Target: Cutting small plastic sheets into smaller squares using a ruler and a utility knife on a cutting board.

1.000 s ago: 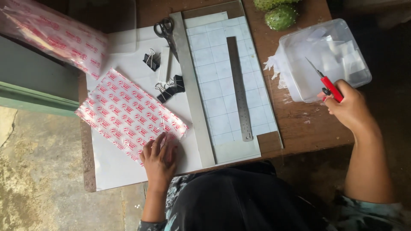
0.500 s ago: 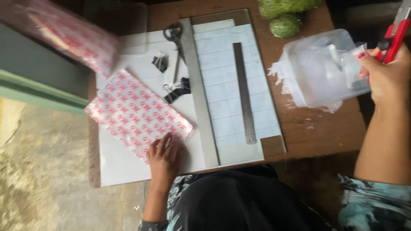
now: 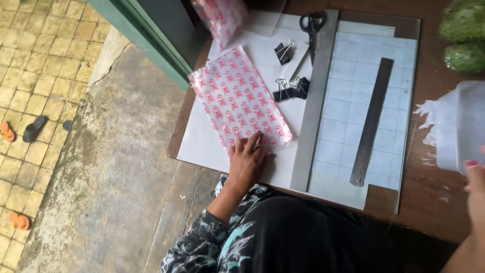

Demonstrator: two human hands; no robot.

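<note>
A red-and-white patterned sheet lies tilted on white paper at the left of the wooden tabletop, and the left hand rests flat and open on its near edge, fingers spread. Just beside it are black binder clips, scissors, a long grey straightedge and a steel ruler on a gridded cutting mat. The right hand shows only partly at the frame's right edge, next to a clear plastic box, and I cannot tell its grip.

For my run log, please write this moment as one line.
left hand: flat on red-patterned sheet | right hand: beside clear plastic container | steel ruler: on cutting mat
</note>
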